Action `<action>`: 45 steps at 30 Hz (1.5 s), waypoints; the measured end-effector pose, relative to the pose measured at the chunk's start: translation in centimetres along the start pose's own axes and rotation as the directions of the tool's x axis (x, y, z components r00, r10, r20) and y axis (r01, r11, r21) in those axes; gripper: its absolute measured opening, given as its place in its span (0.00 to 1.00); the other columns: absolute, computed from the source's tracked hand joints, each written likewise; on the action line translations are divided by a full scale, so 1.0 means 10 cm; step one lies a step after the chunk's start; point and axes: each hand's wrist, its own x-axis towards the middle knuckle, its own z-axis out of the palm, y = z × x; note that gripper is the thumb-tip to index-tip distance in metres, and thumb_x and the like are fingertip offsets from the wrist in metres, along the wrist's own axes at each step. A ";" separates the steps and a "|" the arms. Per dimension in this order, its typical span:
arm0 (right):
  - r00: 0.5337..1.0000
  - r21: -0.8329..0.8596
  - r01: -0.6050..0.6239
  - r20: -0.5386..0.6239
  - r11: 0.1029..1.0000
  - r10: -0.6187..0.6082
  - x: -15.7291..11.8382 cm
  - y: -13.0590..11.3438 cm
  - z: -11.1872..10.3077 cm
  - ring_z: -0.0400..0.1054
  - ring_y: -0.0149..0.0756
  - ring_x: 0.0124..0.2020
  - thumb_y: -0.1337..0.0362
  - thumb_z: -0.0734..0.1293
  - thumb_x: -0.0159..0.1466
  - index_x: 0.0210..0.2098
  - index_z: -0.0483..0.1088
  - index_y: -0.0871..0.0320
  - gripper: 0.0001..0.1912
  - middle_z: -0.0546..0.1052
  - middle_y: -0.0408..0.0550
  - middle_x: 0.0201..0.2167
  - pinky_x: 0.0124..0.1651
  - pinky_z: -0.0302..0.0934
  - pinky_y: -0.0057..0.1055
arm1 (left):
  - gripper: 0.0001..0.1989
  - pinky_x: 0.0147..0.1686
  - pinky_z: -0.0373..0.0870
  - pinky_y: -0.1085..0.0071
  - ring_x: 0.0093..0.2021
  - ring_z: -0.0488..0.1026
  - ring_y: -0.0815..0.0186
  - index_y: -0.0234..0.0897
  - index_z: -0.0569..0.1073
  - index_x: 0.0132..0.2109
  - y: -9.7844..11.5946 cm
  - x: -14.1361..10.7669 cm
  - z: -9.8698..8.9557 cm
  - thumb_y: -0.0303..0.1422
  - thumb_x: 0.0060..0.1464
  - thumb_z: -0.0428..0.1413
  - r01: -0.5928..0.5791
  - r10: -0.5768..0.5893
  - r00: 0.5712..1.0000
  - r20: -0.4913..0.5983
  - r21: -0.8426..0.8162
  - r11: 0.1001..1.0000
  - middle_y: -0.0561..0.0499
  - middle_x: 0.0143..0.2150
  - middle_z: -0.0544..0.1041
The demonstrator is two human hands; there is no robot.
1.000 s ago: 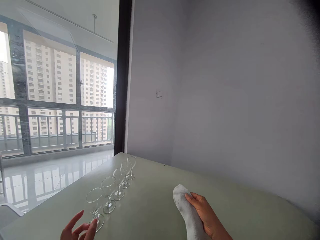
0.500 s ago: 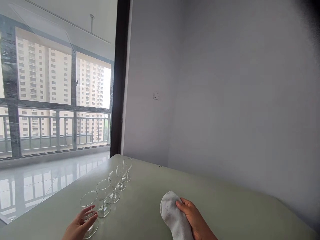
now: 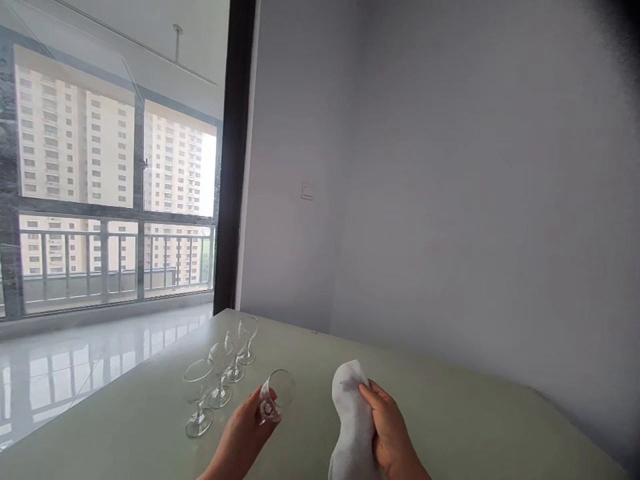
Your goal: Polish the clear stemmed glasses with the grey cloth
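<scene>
My left hand (image 3: 249, 427) is wrapped round the lower part of a clear stemmed glass (image 3: 281, 388), which is tilted with its rim toward the right, off the table. A white cloth (image 3: 353, 415) hangs from my right hand (image 3: 389, 427), pinched between thumb and fingers, its lower end out of frame. Several more stemmed glasses stand upright in a slanting row left of my hands, the nearest glass (image 3: 199, 393) beside my left wrist and the farthest glass (image 3: 247, 339) close to the table's back corner.
The pale green table (image 3: 430, 407) reaches to a grey wall (image 3: 450, 200) at the back. On the wall is a switch (image 3: 307, 191). A dark door frame (image 3: 235, 160) and large windows (image 3: 75, 213) are at the left, with a shiny tiled floor (image 3: 125, 353) below.
The nearest glass has been lifted from the row and brought right in my left hand. My right hand and the cloth have moved slightly up. The view has shifted a little to the right.
</scene>
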 end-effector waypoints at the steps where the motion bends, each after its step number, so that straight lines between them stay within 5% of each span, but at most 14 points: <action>1: 0.997 0.009 0.028 -0.077 1.000 -0.027 -0.03 -0.08 -0.01 0.66 0.41 0.26 0.51 0.60 0.55 0.37 0.67 0.56 0.17 0.72 0.49 0.27 0.25 0.58 0.32 | 0.05 0.27 0.60 0.74 0.26 0.66 0.67 0.39 0.68 0.33 0.09 0.09 0.10 0.29 0.46 0.49 -0.040 0.040 0.999 0.026 0.016 0.999 0.55 0.26 0.70; 4: 0.952 -0.023 0.171 -0.255 0.985 -0.171 -0.12 -0.25 -0.01 0.65 0.41 0.31 0.49 0.61 0.57 0.39 0.67 0.55 0.18 0.72 0.47 0.30 0.29 0.59 0.32 | 0.08 0.30 0.60 0.73 0.30 0.67 0.65 0.39 0.69 0.34 0.30 0.28 0.35 0.26 0.44 0.49 -0.132 0.131 0.990 0.058 0.030 0.991 0.54 0.28 0.71; 6: 0.923 -0.188 0.256 -0.245 0.948 -0.298 -0.18 -0.28 0.04 0.64 0.40 0.31 0.47 0.60 0.59 0.39 0.68 0.56 0.20 0.71 0.46 0.28 0.31 0.59 0.31 | 0.08 0.33 0.60 0.72 0.34 0.68 0.62 0.39 0.68 0.34 0.42 0.35 0.49 0.25 0.44 0.49 -0.178 0.176 0.982 0.063 0.043 0.983 0.53 0.30 0.71; 10: 0.905 -0.493 0.379 0.020 0.783 -0.425 -0.24 -0.20 0.20 0.65 0.43 0.37 0.51 0.56 0.64 0.43 0.70 0.59 0.21 0.73 0.51 0.35 0.39 0.59 0.33 | 0.06 0.38 0.61 0.68 0.38 0.67 0.60 0.40 0.67 0.35 0.55 0.37 0.64 0.27 0.49 0.48 -0.231 0.228 0.972 0.046 0.059 0.971 0.50 0.33 0.72; 13: 0.848 -0.694 0.476 0.200 0.540 -0.491 -0.24 -0.14 0.28 0.62 0.46 0.45 0.65 0.56 0.64 0.46 0.69 0.56 0.15 0.73 0.51 0.43 0.45 0.57 0.37 | 0.05 0.37 0.61 0.68 0.37 0.67 0.60 0.40 0.66 0.34 0.55 0.32 0.65 0.26 0.51 0.47 -0.255 0.253 0.967 0.041 0.074 0.964 0.51 0.33 0.73; 16: 0.839 -0.845 0.452 0.294 0.286 -0.458 -0.24 -0.10 0.30 0.61 0.50 0.43 0.71 0.56 0.60 0.42 0.71 0.56 0.15 0.75 0.51 0.39 0.43 0.55 0.42 | 0.05 0.36 0.62 0.68 0.37 0.68 0.60 0.40 0.67 0.35 0.49 0.27 0.63 0.26 0.51 0.49 -0.277 0.274 0.961 0.044 0.096 0.956 0.51 0.33 0.74; 18: 0.857 -0.870 0.436 0.323 0.230 -0.402 -0.25 -0.10 0.30 0.62 0.51 0.42 0.71 0.56 0.60 0.38 0.72 0.57 0.14 0.76 0.53 0.36 0.42 0.55 0.43 | 0.06 0.37 0.63 0.67 0.38 0.68 0.60 0.40 0.67 0.36 0.43 0.26 0.62 0.26 0.52 0.49 -0.291 0.288 0.957 0.044 0.114 0.950 0.51 0.34 0.74; 20: 0.880 -0.838 0.449 0.354 0.311 -0.316 -0.28 -0.14 0.28 0.63 0.49 0.42 0.70 0.57 0.60 0.41 0.71 0.57 0.14 0.75 0.53 0.39 0.42 0.57 0.40 | 0.07 0.37 0.64 0.66 0.39 0.68 0.59 0.39 0.68 0.38 0.39 0.27 0.61 0.25 0.52 0.49 -0.306 0.303 0.952 0.041 0.134 0.943 0.50 0.35 0.74; 23: 0.877 -0.663 0.463 0.439 0.589 -0.195 -0.34 -0.24 0.25 0.65 0.42 0.42 0.69 0.59 0.58 0.49 0.67 0.55 0.19 0.73 0.49 0.43 0.44 0.57 0.33 | 0.09 0.39 0.64 0.62 0.40 0.67 0.58 0.38 0.68 0.43 0.34 0.29 0.57 0.26 0.54 0.49 -0.342 0.340 0.939 0.039 0.161 0.926 0.48 0.38 0.75; 27: 0.884 -0.488 0.255 0.467 0.835 0.003 -0.39 -0.28 0.22 0.64 0.34 0.32 0.65 0.60 0.58 0.50 0.67 0.53 0.20 0.72 0.40 0.32 0.37 0.58 0.27 | 0.10 0.45 0.62 0.57 0.42 0.66 0.56 0.38 0.68 0.43 0.37 0.29 0.49 0.24 0.53 0.49 -0.422 0.419 0.906 0.056 0.182 0.888 0.48 0.37 0.75; 33: 0.935 -0.519 0.212 0.354 0.828 -0.018 -0.34 0.00 0.34 0.62 0.33 0.28 0.70 0.63 0.48 0.38 0.72 0.58 0.17 0.68 0.41 0.26 0.31 0.57 0.26 | 0.18 0.57 0.52 0.54 0.38 0.70 0.64 0.38 0.66 0.43 0.37 0.30 0.48 0.16 0.47 0.45 -0.588 0.577 0.808 0.118 0.236 0.774 0.50 0.35 0.73; 38: 0.979 -0.384 0.010 0.193 0.923 0.070 -0.23 0.13 0.37 0.54 0.26 0.11 0.63 0.63 0.52 0.27 0.67 0.58 0.05 0.59 0.37 0.15 0.12 0.48 0.23 | 0.19 0.58 0.50 0.52 0.37 0.72 0.63 0.37 0.67 0.47 0.35 0.33 0.45 0.18 0.48 0.47 -0.595 0.566 0.804 0.184 0.290 0.750 0.50 0.35 0.76; 42: 0.957 0.001 -0.133 0.259 0.991 0.128 -0.16 0.05 0.23 0.52 0.22 0.10 0.57 0.65 0.53 0.32 0.68 0.61 0.13 0.62 0.37 0.15 0.11 0.44 0.20 | 0.14 0.53 0.55 0.50 0.39 0.71 0.57 0.38 0.69 0.50 0.40 0.38 0.32 0.31 0.57 0.49 -0.554 0.498 0.814 0.299 0.143 0.821 0.45 0.38 0.77; 45: 0.924 -0.115 -0.052 0.371 0.992 0.091 -0.20 -0.04 0.11 0.56 0.23 0.12 0.62 0.65 0.54 0.33 0.69 0.61 0.10 0.64 0.37 0.17 0.13 0.49 0.20 | 0.14 0.43 0.63 0.57 0.37 0.72 0.57 0.38 0.72 0.46 0.40 0.41 0.25 0.39 0.56 0.51 -0.501 0.450 0.812 0.373 0.049 0.864 0.45 0.34 0.78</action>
